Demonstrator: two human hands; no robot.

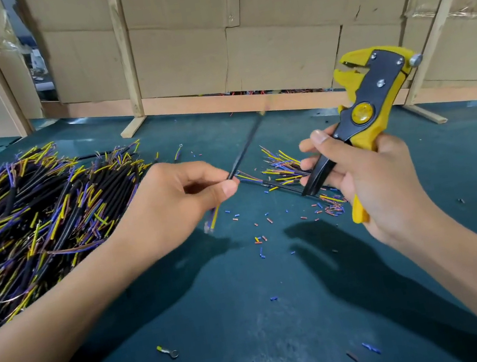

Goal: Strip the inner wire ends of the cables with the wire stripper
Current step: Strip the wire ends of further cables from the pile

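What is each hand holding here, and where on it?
The left hand pinches a thin black cable near its end with the coloured inner wires. The right hand grips the yellow-and-black wire stripper by its handles, jaws pointing up.

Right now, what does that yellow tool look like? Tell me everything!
The wire stripper is yellow plastic with black metal plates, silver screws and a round yellow button. It points up and slightly left, off the green table, its toothed mouth open and empty. The right hand grips its yellow and black handles.
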